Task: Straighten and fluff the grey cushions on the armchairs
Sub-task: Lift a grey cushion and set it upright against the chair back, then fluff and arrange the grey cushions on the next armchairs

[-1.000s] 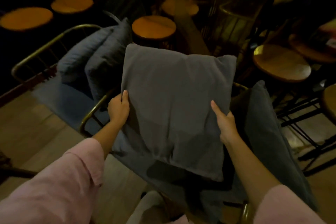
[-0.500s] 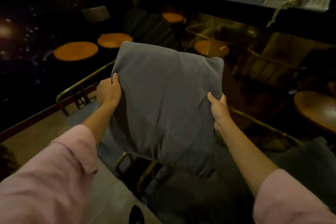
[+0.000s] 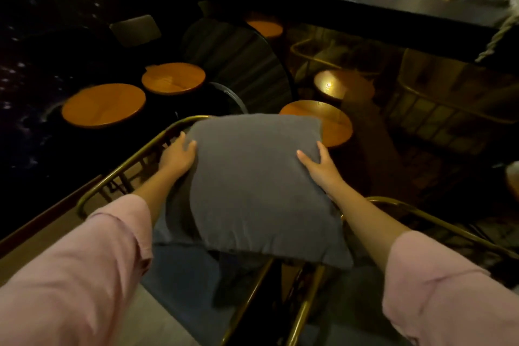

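A square grey cushion (image 3: 252, 185) lies tilted over the brass-railed armchair (image 3: 132, 160) in the middle of the view. My left hand (image 3: 177, 157) grips its upper left edge, next to the chair's rail. My right hand (image 3: 323, 168) holds its upper right side with fingers spread on the fabric. Another grey cushion (image 3: 171, 222) shows partly underneath it on the blue seat (image 3: 179, 270). Pink sleeves cover both forearms.
Round wooden tabletops stand behind: two at the left (image 3: 104, 105), one right behind the cushion (image 3: 334, 126). A second brass chair frame (image 3: 421, 219) is at the right. A dark counter (image 3: 337, 5) with jars and a lit screen runs along the back.
The cushion went from held upright in the air to lowered and tilted flatter over the chair. Both hands slid up toward its top corners.
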`<move>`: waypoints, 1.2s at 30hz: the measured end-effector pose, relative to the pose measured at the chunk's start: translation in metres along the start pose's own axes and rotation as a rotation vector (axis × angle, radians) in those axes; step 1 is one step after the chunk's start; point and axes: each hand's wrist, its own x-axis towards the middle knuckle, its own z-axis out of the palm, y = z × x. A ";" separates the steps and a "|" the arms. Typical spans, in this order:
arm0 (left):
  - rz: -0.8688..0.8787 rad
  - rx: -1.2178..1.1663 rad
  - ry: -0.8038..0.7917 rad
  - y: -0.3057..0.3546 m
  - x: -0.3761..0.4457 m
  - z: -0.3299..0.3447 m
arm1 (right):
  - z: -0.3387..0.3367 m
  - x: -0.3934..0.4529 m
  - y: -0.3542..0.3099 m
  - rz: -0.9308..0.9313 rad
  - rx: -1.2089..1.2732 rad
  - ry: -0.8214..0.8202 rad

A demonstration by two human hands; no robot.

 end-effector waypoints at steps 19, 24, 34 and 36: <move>0.417 0.076 -0.130 0.112 -0.103 0.071 | -0.090 -0.054 0.053 0.093 -0.183 -0.013; 0.789 0.050 -0.176 0.215 -0.207 0.126 | -0.194 -0.124 0.118 0.159 -0.258 0.091; 0.509 -0.023 -0.738 0.278 -0.388 0.341 | -0.427 -0.280 0.269 0.364 -0.661 0.557; 0.391 -0.023 -0.830 0.270 -0.415 0.380 | -0.456 -0.300 0.291 0.400 -0.753 0.620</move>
